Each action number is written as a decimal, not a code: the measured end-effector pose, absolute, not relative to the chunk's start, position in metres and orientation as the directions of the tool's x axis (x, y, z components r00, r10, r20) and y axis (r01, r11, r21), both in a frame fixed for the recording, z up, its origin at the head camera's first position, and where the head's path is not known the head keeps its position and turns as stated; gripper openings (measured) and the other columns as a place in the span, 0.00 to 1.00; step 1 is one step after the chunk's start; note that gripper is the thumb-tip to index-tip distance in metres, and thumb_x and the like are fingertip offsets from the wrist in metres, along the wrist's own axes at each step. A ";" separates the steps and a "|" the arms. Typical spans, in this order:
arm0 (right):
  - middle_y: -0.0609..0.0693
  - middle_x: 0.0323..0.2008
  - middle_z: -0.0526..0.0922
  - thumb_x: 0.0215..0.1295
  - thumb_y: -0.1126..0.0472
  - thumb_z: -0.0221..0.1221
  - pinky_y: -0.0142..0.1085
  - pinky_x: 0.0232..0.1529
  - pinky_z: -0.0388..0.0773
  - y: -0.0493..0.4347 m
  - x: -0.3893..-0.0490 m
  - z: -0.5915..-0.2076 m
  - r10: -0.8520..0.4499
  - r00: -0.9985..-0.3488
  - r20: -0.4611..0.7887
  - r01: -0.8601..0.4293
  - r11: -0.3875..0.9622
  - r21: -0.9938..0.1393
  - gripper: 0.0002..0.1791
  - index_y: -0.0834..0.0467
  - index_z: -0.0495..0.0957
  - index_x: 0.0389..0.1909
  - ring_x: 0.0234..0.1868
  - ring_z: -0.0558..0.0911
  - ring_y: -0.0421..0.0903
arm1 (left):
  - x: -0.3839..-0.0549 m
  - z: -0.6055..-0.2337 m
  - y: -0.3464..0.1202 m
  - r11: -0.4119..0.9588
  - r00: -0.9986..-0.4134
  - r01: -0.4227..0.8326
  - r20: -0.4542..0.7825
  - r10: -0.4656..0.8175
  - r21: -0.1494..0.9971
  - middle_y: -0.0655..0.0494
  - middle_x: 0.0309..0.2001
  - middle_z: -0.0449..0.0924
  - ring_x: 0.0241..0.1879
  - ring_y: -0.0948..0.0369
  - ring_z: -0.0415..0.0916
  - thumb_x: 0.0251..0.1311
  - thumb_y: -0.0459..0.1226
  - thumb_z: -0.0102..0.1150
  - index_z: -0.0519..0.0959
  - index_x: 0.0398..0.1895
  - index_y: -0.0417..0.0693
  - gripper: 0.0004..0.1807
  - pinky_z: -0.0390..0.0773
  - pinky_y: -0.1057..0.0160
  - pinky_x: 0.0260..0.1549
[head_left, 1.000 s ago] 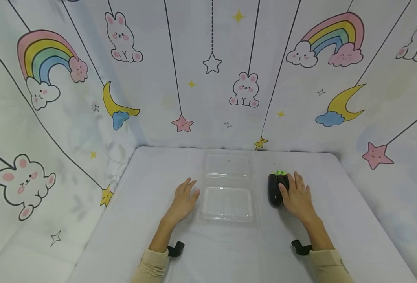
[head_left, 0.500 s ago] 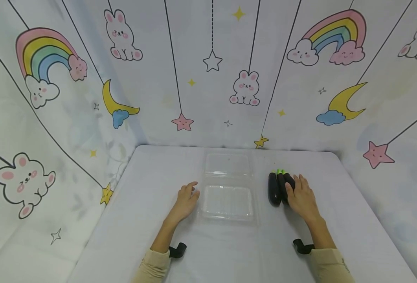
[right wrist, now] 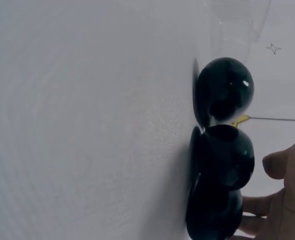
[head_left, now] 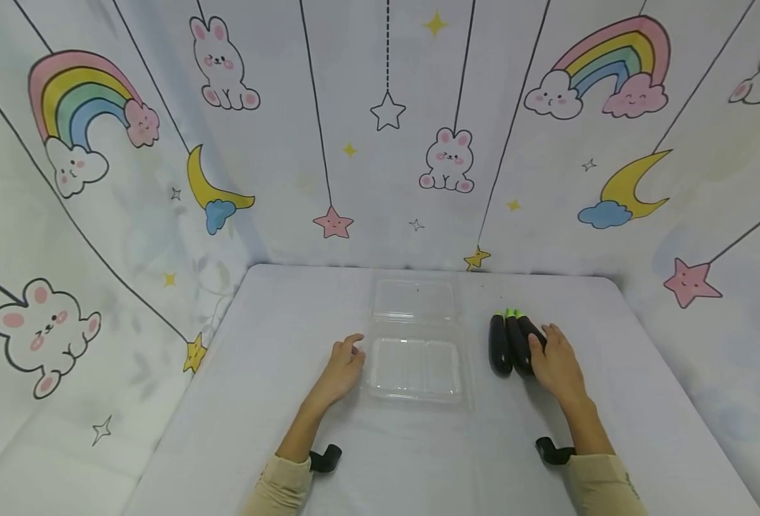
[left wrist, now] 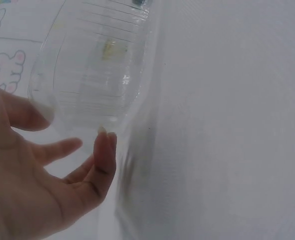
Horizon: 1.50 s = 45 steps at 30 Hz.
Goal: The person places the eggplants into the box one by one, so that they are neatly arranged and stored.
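Now sets the right grip farther to the right than a second ago, off the top of the rightmost eggplant and over to its outer side. Exposes more of that glossy dark body as a result. In the right wrist view, holds thumb and fingers apart, with the thumb just off the dark skin and the fingers partly hidden behind the eggplant; not clamped on anything as far as visible, though impossible to rule out light contact.

Leaves the left eggplant and the middle eggplant practically unmoved. Makes a row of three on the bench, lying side by side to the right of the clear container, with green stems pointing away from the person.

Bends the left grip more than a second ago, with loosely curled fingers just beside the container's left edge; not closed on anything in the left wrist view, contact with the plastic unclear. Keeps the container open, with no eggplant inside.

Suggests, as a judgement, a loosening or settling touch rather than a lift. Probably means, for the work in hand, a row still within easy reach, with neither grip committed to a hold.
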State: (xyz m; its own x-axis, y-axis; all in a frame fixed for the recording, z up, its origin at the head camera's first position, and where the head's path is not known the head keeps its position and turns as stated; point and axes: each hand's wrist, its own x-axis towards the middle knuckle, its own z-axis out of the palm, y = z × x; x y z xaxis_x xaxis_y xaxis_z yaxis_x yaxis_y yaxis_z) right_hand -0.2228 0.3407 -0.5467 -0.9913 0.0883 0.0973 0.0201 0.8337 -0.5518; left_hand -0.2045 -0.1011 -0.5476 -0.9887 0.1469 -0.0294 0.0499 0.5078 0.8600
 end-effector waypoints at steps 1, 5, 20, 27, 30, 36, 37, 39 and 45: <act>0.80 0.75 0.52 0.86 0.46 0.37 0.72 0.69 0.54 0.341 -0.223 -0.547 0.094 -0.991 0.095 0.026 0.832 -0.554 0.38 0.77 0.54 0.75 0.73 0.55 0.80 | -0.204 -0.547 -0.101 0.503 -0.988 0.045 -0.035 0.148 0.863 0.41 0.52 0.69 0.46 0.51 0.72 0.78 0.37 0.46 0.65 0.74 0.37 0.26 0.76 0.49 0.48; 0.82 0.71 0.58 0.85 0.46 0.38 0.72 0.67 0.58 0.343 -0.221 -0.548 0.121 -0.989 0.088 0.051 0.824 -0.564 0.38 0.78 0.58 0.73 0.70 0.59 0.81 | -0.204 -0.549 -0.101 0.490 -0.987 0.048 -0.035 0.159 0.870 0.44 0.47 0.72 0.41 0.54 0.72 0.78 0.36 0.46 0.65 0.74 0.36 0.25 0.75 0.54 0.42; 0.82 0.60 0.72 0.82 0.44 0.44 0.68 0.55 0.71 0.350 -0.218 -0.549 0.229 -0.973 0.017 0.182 0.817 -0.547 0.37 0.76 0.69 0.67 0.59 0.72 0.79 | -0.201 -0.550 -0.099 0.441 -0.977 0.021 -0.075 0.199 0.897 0.54 0.26 0.74 0.22 0.60 0.68 0.81 0.37 0.42 0.62 0.76 0.42 0.25 0.68 0.61 0.22; 0.79 0.62 0.73 0.82 0.45 0.45 0.66 0.52 0.74 0.352 -0.219 -0.549 0.239 -0.971 -0.002 0.200 0.808 -0.555 0.34 0.73 0.69 0.68 0.60 0.74 0.77 | -0.201 -0.550 -0.099 0.401 -0.976 -0.001 -0.089 0.201 0.916 0.48 0.27 0.76 0.20 0.61 0.68 0.81 0.36 0.42 0.62 0.77 0.42 0.25 0.68 0.64 0.21; 0.79 0.61 0.73 0.82 0.46 0.46 0.66 0.52 0.74 0.353 -0.219 -0.549 0.239 -0.971 0.002 0.198 0.808 -0.554 0.34 0.73 0.70 0.67 0.59 0.75 0.77 | -0.201 -0.550 -0.099 0.383 -0.975 -0.003 -0.087 0.202 0.924 0.47 0.27 0.76 0.20 0.61 0.69 0.81 0.36 0.42 0.62 0.76 0.41 0.25 0.69 0.64 0.21; 0.79 0.61 0.73 0.82 0.48 0.46 0.67 0.54 0.73 0.352 -0.218 -0.547 0.254 -0.967 0.022 0.198 0.801 -0.564 0.32 0.74 0.71 0.67 0.60 0.74 0.77 | -0.202 -0.551 -0.099 0.376 -0.975 0.002 -0.081 0.205 0.927 0.45 0.26 0.76 0.19 0.62 0.68 0.81 0.35 0.43 0.61 0.77 0.39 0.25 0.67 0.65 0.20; 0.79 0.61 0.73 0.82 0.49 0.46 0.67 0.54 0.73 0.351 -0.218 -0.547 0.260 -0.965 0.027 0.199 0.799 -0.568 0.31 0.74 0.71 0.67 0.61 0.74 0.77 | -0.202 -0.551 -0.099 0.376 -0.976 0.000 -0.082 0.204 0.927 0.45 0.26 0.76 0.19 0.62 0.68 0.81 0.35 0.43 0.61 0.77 0.39 0.25 0.67 0.65 0.20; 0.79 0.61 0.73 0.82 0.50 0.46 0.67 0.55 0.72 0.351 -0.218 -0.546 0.270 -0.962 0.041 0.198 0.793 -0.576 0.31 0.74 0.71 0.67 0.61 0.73 0.77 | -0.202 -0.551 -0.099 0.380 -0.976 -0.007 -0.088 0.198 0.925 0.45 0.26 0.76 0.19 0.62 0.68 0.81 0.36 0.43 0.61 0.77 0.40 0.25 0.67 0.66 0.20; 0.79 0.60 0.74 0.82 0.52 0.48 0.68 0.56 0.71 0.353 -0.220 -0.542 0.281 -0.955 0.095 0.175 0.793 -0.583 0.29 0.74 0.71 0.66 0.60 0.74 0.77 | -0.202 -0.549 -0.099 0.386 -0.977 -0.008 -0.089 0.192 0.922 0.44 0.26 0.77 0.19 0.62 0.68 0.81 0.35 0.43 0.62 0.76 0.41 0.25 0.67 0.66 0.20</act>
State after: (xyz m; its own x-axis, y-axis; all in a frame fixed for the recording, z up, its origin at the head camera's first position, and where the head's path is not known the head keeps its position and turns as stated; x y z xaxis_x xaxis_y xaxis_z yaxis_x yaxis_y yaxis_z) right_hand -0.2205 0.3533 -0.5421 -0.9550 0.2810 0.0953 0.1752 0.7932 -0.5832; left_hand -0.2018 -0.0991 -0.5488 -0.9775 0.1916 -0.0886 -0.0079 0.3864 0.9223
